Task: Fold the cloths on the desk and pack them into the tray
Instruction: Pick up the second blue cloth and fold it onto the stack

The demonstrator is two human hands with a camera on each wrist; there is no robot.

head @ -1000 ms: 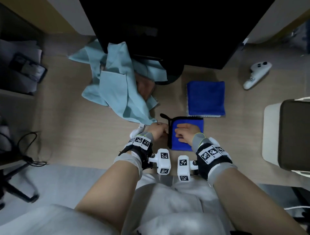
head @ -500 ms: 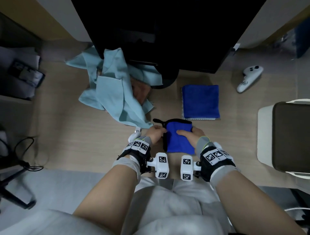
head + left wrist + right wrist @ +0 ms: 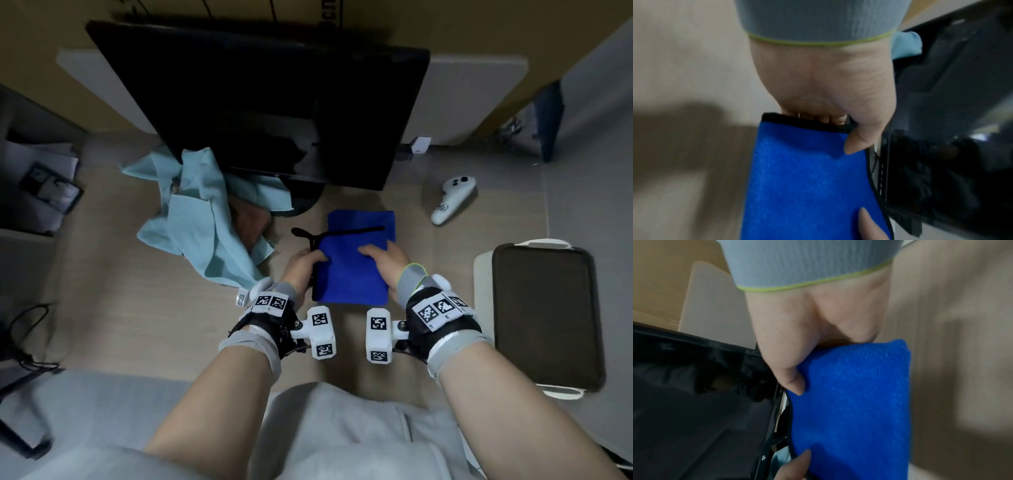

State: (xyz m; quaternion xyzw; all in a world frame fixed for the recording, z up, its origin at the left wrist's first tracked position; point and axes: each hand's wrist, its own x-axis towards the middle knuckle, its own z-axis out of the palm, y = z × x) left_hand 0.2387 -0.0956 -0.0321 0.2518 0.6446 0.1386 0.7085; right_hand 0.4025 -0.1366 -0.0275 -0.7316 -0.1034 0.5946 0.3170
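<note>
I hold a folded blue cloth with black trim between both hands, lifted just above the desk. My left hand pinches its left edge; in the left wrist view the thumb lies on the cloth and the fingers curl under it. My right hand grips the right edge, thumb pressed into the cloth. A second folded blue cloth lies behind, partly hidden. A crumpled light blue cloth lies to the left. The dark tray sits at the right.
A black monitor stands at the back of the desk, its base close to the cloths. A brown cloth peeks from under the light blue one. A white controller lies at the back right. Cables hang at the left.
The blue cloth lay on the desk under my right palm; now both hands grip its edges and have raised it forward, so it overlaps the second folded blue cloth.
</note>
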